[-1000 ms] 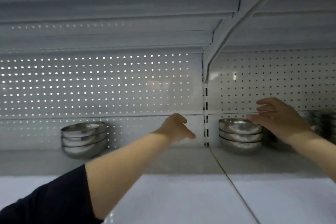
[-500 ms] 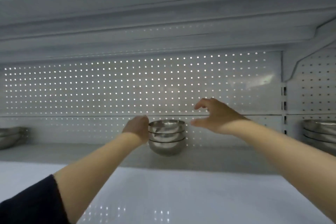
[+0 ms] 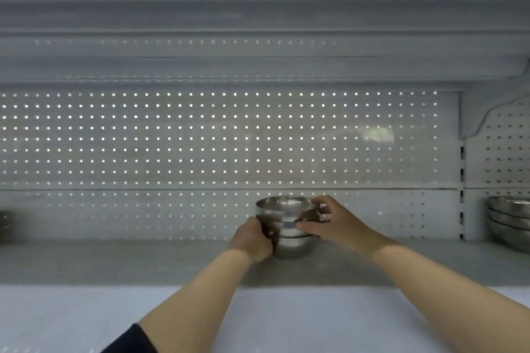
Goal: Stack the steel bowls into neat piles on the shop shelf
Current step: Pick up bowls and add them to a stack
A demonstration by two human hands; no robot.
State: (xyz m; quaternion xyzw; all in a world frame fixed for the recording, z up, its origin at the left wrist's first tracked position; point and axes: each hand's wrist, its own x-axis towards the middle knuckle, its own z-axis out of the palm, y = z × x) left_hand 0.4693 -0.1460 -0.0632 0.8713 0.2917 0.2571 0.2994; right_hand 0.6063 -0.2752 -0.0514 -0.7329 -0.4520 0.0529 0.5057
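Far-left pile [image 3: 4, 222]: a dark blurred shape is seen at the frame edge; whether it is bowls cannot be told.
Left hand [image 3: 253, 241]: it is wrapped against the left side of the middle pile, fingers curled round it.
Middle pile [image 3: 286, 226]: nested steel bowls are stood at the back of the shelf [image 3: 143, 261], gripped from both sides; alignment is judged unfinished.
Right hand [image 3: 329, 222]: fingers are curled over the rim, thumb pressed on the front.
Right pile [image 3: 510, 223]: bowls are nested in the neighbouring bay, judged done.
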